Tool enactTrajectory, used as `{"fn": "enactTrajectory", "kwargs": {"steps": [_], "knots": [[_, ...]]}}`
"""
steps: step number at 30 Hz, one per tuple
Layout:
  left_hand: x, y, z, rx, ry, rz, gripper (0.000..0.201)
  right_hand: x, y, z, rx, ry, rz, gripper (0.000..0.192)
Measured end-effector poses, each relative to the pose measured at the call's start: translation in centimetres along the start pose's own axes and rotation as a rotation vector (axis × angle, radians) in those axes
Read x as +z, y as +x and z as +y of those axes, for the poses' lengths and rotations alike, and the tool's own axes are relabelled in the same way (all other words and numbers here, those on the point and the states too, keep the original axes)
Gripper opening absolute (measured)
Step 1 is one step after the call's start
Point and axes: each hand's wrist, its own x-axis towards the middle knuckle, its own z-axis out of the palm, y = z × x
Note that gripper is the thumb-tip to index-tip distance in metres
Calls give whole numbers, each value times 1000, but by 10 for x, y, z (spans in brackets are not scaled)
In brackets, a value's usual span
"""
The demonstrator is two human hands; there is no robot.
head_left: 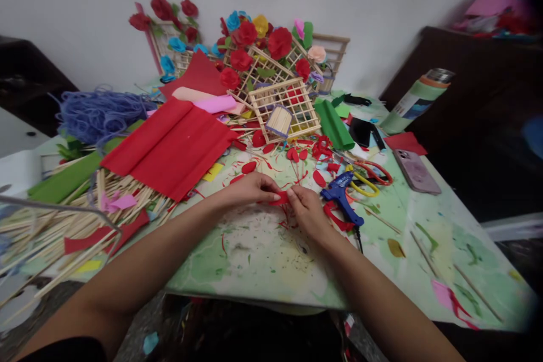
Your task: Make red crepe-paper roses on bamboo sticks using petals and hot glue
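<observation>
- Red petal (278, 198): between left hand (250, 189) and right hand (309, 210), over table (254, 280), back from its front edge.
- Open room: speckled strip from hands to front edge. Glue gun (341, 197) just beside right hand; loose petal (249, 167) just beyond left; grid frame (259, 103) farther back.
- Left fingers: pinched on petal's left end. Right: thumb and fingertips closed on its right end.
- Petal ends hidden under fingertips; gun's cord lost behind right forearm; sticks (63, 237) cut off at left, blurred.
</observation>
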Motion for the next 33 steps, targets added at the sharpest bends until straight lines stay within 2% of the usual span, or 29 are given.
{"fn": "enactTrajectory", "kwargs": {"steps": [5,8,16,27,31,33], "knots": [[1,1,0,-11,42,-16,22,-1,0,-2,0,-19,-10,36],[1,2,0,-1,63,-11,26,-1,0,-2,17,-47,-7,28],[0,0,1,-6,-9,-10,32,-1,0,0,20,28,64,22],[-4,1,-2,-3,-105,40,34,0,1,5,83,156,131,31],[-3,1,0,-23,-91,18,28,1,2,6,97,207,142,31],[-1,1,0,29,-5,85,21,0,2,5,94,206,148,31]]}}
